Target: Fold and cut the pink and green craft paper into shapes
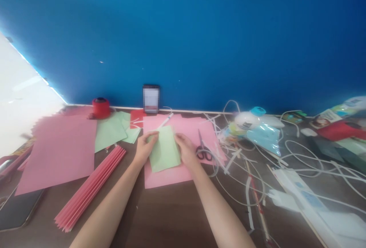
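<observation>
A light green sheet of paper [165,150] is held up between both hands, over pink paper [160,181] on the table. My left hand [145,147] grips its left edge, thumb near the top corner. On the opposite edge, my right hand [185,148] is closed with its fingers partly behind the sheet. Whether the sheet is folded I cannot tell. Scissors [204,150] with dark handles lie just right of my right hand. An accordion-folded pink paper [90,190] rests to the left of my left forearm.
Pink sheets [61,145] and green sheets [111,131] lie at left, near a red round object [101,108]. A phone [151,99] leans on the blue wall. White cables [257,179], paper strips, a plastic packet [264,135] and a power strip [300,190] crowd the right.
</observation>
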The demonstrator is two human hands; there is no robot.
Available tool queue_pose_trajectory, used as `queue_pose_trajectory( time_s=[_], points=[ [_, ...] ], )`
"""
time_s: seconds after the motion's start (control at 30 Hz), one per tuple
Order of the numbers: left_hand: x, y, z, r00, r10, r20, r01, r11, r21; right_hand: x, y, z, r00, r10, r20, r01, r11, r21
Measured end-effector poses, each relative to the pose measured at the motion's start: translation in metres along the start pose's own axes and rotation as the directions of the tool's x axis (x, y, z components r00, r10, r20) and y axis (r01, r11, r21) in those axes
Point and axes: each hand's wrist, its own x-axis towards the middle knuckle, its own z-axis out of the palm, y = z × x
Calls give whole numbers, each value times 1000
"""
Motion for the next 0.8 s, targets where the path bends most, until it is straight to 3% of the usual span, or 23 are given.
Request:
queue_pose_trajectory(
  time_s=[0.2,0.43,0.63,0.8],
  points=[
    [-1,1,0,999,-3,-35,4,1000,31,0,2,0,995,-99,8,99,990,-98],
    [-2,1,1,997,-16,-71,17,1000,10,-3,-1,3,989,-143,-41,132,972,-193],
    [-1,0,1,993,-64,-100,60,997,-40,-6,-6,5,992,-109,-65,96,980,-177],
    [0,-1,1,994,-40,-104,36,999,-32,-6,-7,4,1000,-21,-14,19,993,-116]
  ],
)
